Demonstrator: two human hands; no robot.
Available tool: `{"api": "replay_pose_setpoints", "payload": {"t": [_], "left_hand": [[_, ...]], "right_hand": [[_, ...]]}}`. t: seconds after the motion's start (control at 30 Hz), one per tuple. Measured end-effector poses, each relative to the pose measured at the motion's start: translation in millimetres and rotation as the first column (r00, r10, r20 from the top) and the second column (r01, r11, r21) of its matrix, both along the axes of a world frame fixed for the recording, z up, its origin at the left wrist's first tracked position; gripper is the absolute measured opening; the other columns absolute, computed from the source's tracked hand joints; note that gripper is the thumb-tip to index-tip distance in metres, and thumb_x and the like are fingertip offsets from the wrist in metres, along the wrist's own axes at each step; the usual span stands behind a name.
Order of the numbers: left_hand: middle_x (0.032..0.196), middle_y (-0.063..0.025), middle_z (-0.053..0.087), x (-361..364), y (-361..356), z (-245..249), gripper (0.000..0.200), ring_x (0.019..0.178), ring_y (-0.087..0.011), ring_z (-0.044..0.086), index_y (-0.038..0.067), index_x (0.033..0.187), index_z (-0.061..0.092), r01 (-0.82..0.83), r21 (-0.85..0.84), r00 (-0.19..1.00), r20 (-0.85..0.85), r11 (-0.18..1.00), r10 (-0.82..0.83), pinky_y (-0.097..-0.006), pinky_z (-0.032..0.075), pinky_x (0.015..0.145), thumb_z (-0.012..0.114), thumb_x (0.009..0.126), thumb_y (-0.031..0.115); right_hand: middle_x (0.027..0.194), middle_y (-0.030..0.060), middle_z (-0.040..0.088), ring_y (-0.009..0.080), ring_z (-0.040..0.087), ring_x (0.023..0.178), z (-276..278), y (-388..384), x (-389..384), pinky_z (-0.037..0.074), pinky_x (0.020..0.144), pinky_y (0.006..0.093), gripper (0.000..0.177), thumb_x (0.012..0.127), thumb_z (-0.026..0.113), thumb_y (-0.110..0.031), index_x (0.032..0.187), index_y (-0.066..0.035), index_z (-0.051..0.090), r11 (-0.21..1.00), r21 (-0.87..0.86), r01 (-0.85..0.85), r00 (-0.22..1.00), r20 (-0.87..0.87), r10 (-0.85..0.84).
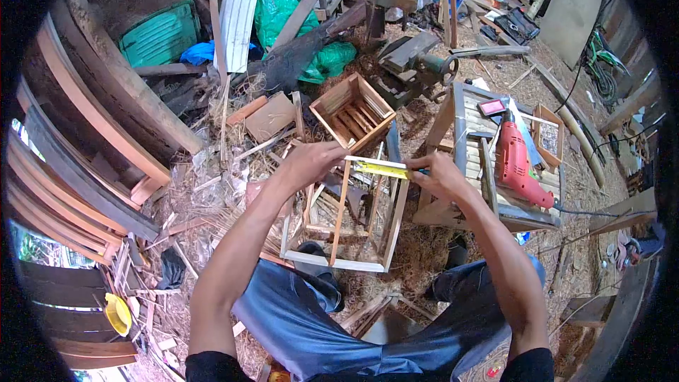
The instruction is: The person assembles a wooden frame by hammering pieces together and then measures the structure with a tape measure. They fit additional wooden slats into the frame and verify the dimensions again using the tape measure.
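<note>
A yellow measuring tape (382, 169) lies stretched along the top rail of a light wooden frame (339, 264), which stands between my knees. My left hand (322, 159) is closed at the rail's left end, fingers together on the tape's end or the wood; which of the two is too small to tell. At the right end my right hand (436, 172) is closed around the tape, beside the frame's corner. Just beyond the frame sits an open wooden box (353, 114) with a slatted bottom.
A red power drill (518, 163) lies on a slatted wooden stand (458, 117) at the right, beside a small tray (548, 134). Wood scraps and shavings cover the ground. Curved planks (106, 127) lean at the left; a yellow helmet-like object (118, 314) is lower left.
</note>
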State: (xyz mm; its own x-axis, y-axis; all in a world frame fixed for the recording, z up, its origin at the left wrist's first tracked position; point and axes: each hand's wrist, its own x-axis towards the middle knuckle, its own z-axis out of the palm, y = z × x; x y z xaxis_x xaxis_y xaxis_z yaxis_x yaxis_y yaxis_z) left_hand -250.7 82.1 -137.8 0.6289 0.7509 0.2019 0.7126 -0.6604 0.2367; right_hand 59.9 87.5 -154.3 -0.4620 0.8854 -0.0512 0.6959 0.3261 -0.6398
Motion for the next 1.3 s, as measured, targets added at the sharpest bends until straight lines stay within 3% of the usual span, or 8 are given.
{"api": "replay_pose_setpoints", "payload": {"t": [0.1, 0.53, 0.63, 0.93, 1.1, 1.2, 1.27, 1.3], "left_hand": [[0.092, -0.0083, 0.067, 1.7, -1.1, -7.4, 0.020, 0.082, -0.0297, 0.065, 0.009, 0.103, 0.062, 0.073, 0.050, 0.991, 0.108, 0.996, -0.078, -0.0415, 0.054, 0.067, 0.063, 0.083, 0.015], [0.078, -0.0092, 0.065, 0.3, -5.2, -13.9, 0.012, 0.073, -0.0307, 0.065, 0.012, 0.091, 0.061, 0.011, 0.025, 0.997, 0.077, 1.000, -0.013, -0.0442, 0.051, 0.059, 0.062, 0.085, 0.022], [0.078, -0.0084, 0.065, -0.9, -2.3, -16.5, 0.012, 0.073, -0.0299, 0.065, 0.013, 0.092, 0.061, 0.048, 0.057, 0.994, 0.099, 0.997, -0.054, -0.0431, 0.051, 0.059, 0.062, 0.085, 0.022], [0.076, -0.0065, 0.065, 2.8, -4.3, -11.2, 0.013, 0.071, -0.0277, 0.065, 0.013, 0.090, 0.061, 0.043, 0.031, 0.996, 0.072, 0.999, -0.045, -0.0416, 0.051, 0.059, 0.065, 0.084, 0.023], [0.093, -0.0104, 0.069, 4.1, -2.7, -9.6, 0.024, 0.083, -0.0295, 0.066, 0.010, 0.104, 0.066, -0.009, -0.111, 1.000, -0.002, 0.994, 0.009, -0.0402, 0.052, 0.072, 0.067, 0.081, 0.017], [0.081, -0.0109, 0.065, 3.6, -0.9, -14.4, 0.016, 0.078, -0.0283, 0.065, 0.011, 0.093, 0.061, -0.003, 0.041, 0.990, 0.138, 0.999, -0.003, -0.0405, 0.052, 0.064, 0.065, 0.083, 0.022], [0.089, -0.0144, 0.065, 19.8, -22.9, 17.2, 0.020, 0.083, -0.0309, 0.062, 0.005, 0.096, 0.061, -0.048, 0.017, 0.989, 0.143, 0.999, 0.045, -0.0417, 0.051, 0.071, 0.063, 0.084, 0.022], [0.091, -0.0156, 0.064, 30.4, -34.9, 21.4, 0.022, 0.084, -0.0321, 0.061, 0.002, 0.097, 0.061, -0.287, 0.141, 0.952, 0.151, 0.947, 0.266, -0.0421, 0.050, 0.074, 0.061, 0.086, 0.022]], "right_hand": [[0.091, 0.0236, 0.067, 0.0385, 0.066, 0.083, 1.6, -1.4, 3.1, 0.051, 0.080, 0.0416, 0.029, 0.080, 0.065, -0.020, 0.106, -0.010, 0.070, 0.999, -0.035, -0.009, 0.999, -0.046, 0.007], [0.094, 0.0245, 0.066, 0.0362, 0.067, 0.085, 12.5, -8.3, 2.5, 0.050, 0.081, 0.0420, 0.032, 0.081, 0.066, -0.020, 0.111, -0.010, 0.068, 0.998, -0.046, -0.042, 0.998, -0.054, 0.040], [0.093, 0.0242, 0.067, 0.0346, 0.067, 0.084, 18.9, -9.7, 3.5, 0.050, 0.082, 0.0412, 0.032, 0.081, 0.065, -0.019, 0.111, -0.009, 0.068, 0.981, -0.187, 0.049, 0.999, 0.018, -0.046], [0.092, 0.0236, 0.067, 0.0360, 0.067, 0.083, 7.0, -8.4, 7.8, 0.051, 0.082, 0.0413, 0.031, 0.079, 0.066, -0.019, 0.108, -0.008, 0.069, 0.999, -0.052, -0.016, 0.999, -0.046, 0.013], [0.093, 0.0229, 0.067, 0.0378, 0.066, 0.084, 3.0, -7.1, 11.7, 0.051, 0.083, 0.0416, 0.031, 0.080, 0.065, -0.022, 0.107, -0.007, 0.069, 0.997, -0.071, -0.008, 0.999, -0.041, 0.005], [0.092, 0.0233, 0.067, 0.0374, 0.066, 0.084, -3.3, -7.1, 10.6, 0.051, 0.083, 0.0416, 0.031, 0.080, 0.064, -0.022, 0.107, -0.007, 0.069, 1.000, 0.028, 0.000, 0.997, -0.080, 0.002], [0.090, 0.0232, 0.067, 0.0373, 0.066, 0.083, 2.9, -6.8, 6.5, 0.051, 0.082, 0.0423, 0.030, 0.080, 0.064, -0.022, 0.106, -0.007, 0.070, 1.000, -0.004, 0.016, 0.998, -0.064, -0.016], [0.089, 0.0233, 0.067, 0.0374, 0.066, 0.081, 0.4, -6.4, 5.6, 0.051, 0.081, 0.0429, 0.030, 0.080, 0.063, -0.023, 0.105, -0.008, 0.070, 1.000, 0.005, 0.017, 0.998, -0.064, -0.017]]}}
